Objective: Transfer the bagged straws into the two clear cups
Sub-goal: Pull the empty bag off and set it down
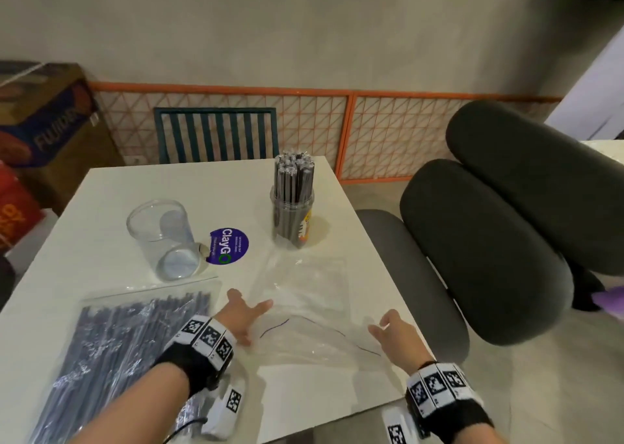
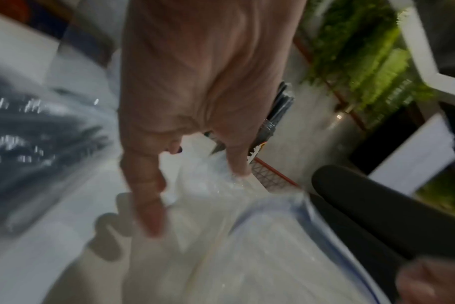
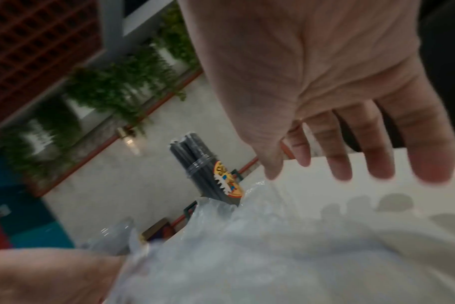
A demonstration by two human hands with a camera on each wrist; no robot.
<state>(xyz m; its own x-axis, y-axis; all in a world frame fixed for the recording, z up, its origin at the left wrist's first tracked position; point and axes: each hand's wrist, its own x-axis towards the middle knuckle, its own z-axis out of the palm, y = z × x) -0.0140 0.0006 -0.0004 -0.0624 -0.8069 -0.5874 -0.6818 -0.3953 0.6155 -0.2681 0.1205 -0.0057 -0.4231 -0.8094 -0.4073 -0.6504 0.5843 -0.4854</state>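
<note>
Left hand (image 1: 241, 315) spread flat, fingers straight, resting on the near left part of the empty bag (image 1: 304, 295); grasping nothing. Right hand (image 1: 391, 328) released too, fingers (image 3: 338, 148) straight and apart, hovering at the bag's near right corner; contact with the plastic not clear from the blurred wrist views. Empty bag lying flat and crumpled on the worktop (image 1: 111, 187), its blue zip line facing the near edge.

Relative to the empty bag:
- Full bag (image 1: 128, 349) of dark straws just left, lying flat, partly under the left forearm.
- Filled cup (image 1: 293, 217) just beyond the far edge, upright, packed with 1 bundle of dark straws (image 1: 294, 173) standing well above its rim.
- Empty cup (image 1: 165, 237) beyond and to the left, upright, clear.
- Purple round sticker (image 1: 229, 246) between the 2 cups, flat on the worktop, just right of the empty cup's base.
- Dark grey padded chair (image 1: 489, 241) off to the right, past the worktop's edge.
</note>
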